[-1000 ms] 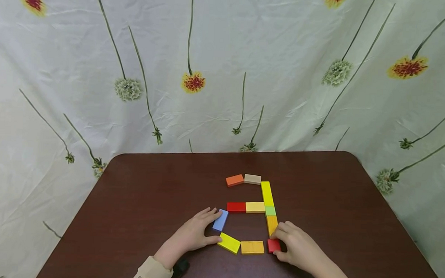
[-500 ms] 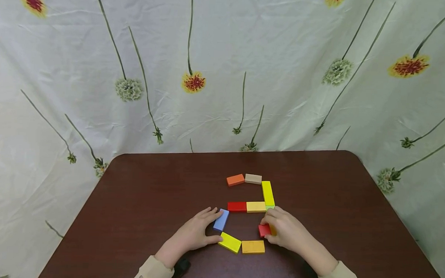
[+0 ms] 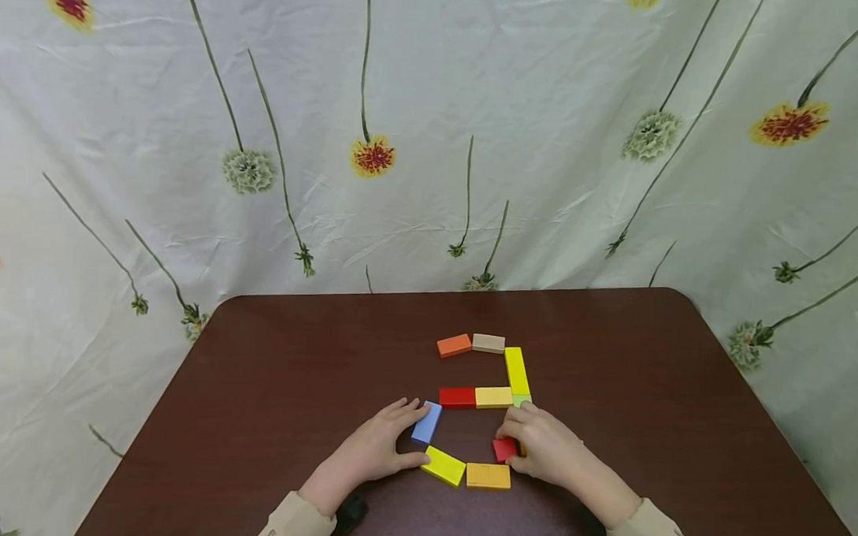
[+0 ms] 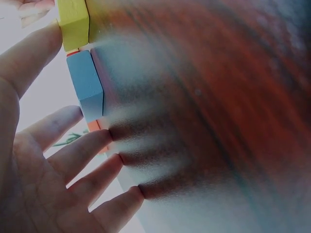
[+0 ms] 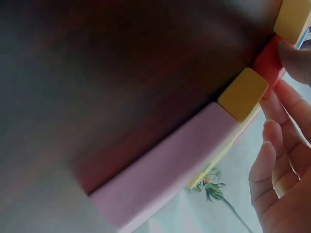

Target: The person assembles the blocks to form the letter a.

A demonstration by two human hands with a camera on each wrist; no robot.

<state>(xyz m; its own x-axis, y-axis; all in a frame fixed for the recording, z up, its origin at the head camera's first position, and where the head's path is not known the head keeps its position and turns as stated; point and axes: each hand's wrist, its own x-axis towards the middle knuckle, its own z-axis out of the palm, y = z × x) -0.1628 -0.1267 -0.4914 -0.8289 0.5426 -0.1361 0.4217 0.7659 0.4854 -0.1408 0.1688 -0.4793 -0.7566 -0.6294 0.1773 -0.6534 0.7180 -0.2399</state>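
In the head view my right hand (image 3: pixel 546 449) pinches a small red block (image 3: pixel 504 450) between thumb and fingertips. The right wrist view shows this red block (image 5: pixel 269 60) touched by thumb and finger, between two yellow-orange blocks (image 5: pixel 243 94). My right hand mostly covers the upright orange block behind it. My left hand (image 3: pixel 373 446) rests with spread fingers. Its thumb touches the tilted yellow block (image 3: pixel 443 466) and its index finger the blue block (image 3: pixel 427 423). An orange block (image 3: pixel 488 476) lies between the yellow block and the red one.
Farther back lie a longer red block (image 3: pixel 457 397), a pale yellow block (image 3: pixel 494 396), a partly hidden green block (image 3: pixel 520 400), a long yellow block (image 3: pixel 517 370), a beige block (image 3: pixel 488 343) and an orange-red block (image 3: pixel 454 345). All lie on the brown table (image 3: pixel 291 358).
My right hand has carried the small red block from the lower right corner up and left, then slightly back down toward the orange block. The left hand has stayed put.
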